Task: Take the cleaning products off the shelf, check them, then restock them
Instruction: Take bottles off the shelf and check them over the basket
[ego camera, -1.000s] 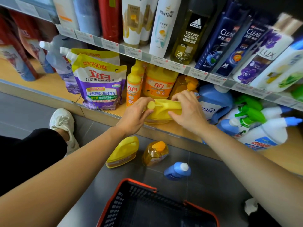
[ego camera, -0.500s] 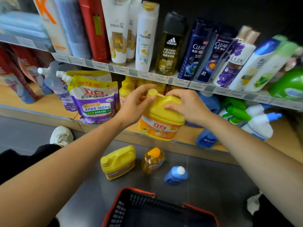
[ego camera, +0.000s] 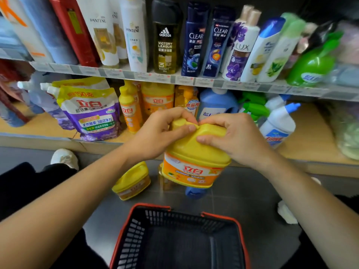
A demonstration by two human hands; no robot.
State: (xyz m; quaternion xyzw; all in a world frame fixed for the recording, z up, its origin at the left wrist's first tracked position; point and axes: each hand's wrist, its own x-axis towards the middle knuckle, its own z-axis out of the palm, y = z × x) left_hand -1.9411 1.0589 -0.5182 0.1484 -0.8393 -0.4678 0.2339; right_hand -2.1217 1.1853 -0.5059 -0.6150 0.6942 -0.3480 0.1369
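One basket: the red-rimmed basket (ego camera: 124, 239) with black mesh walls stands on the grey floor (ego camera: 252, 195), below your forearms. Its top is open and its inside is too dark for me to tell the contents.
Held container: the yellow jug (ego camera: 194, 158) has an orange label. Its wall is opaque, so the fill cannot be seen.
Floor items: a second yellow jug (ego camera: 132, 181) lies on its side just left of the held one. An amber bottle (ego camera: 162, 181) and a blue bottle (ego camera: 194, 193) are partly hidden behind the held jug.
Lower shelf: on the wooden shelf (ego camera: 310, 136) stand a purple refill pouch (ego camera: 91, 113), orange detergent bottles (ego camera: 130, 111), a blue jug (ego camera: 215, 103) and white spray bottles (ego camera: 279, 123).
Upper shelf: shampoo bottles (ego camera: 134, 35) stand in a row, leaning.
In the way: your hands and the held jug cover the middle of the lower shelf.
Task thing: you hold the yellow jug in the air, tilted, in front of the lower shelf edge and above the floor items.
Left hand: your left hand (ego camera: 161, 133) has its fingers curled round the cap (ego camera: 179, 123), with the thumb pressed beside it.
Right hand: your right hand (ego camera: 233, 138) curls over the handle at the top; the thumb lies on the near shoulder.
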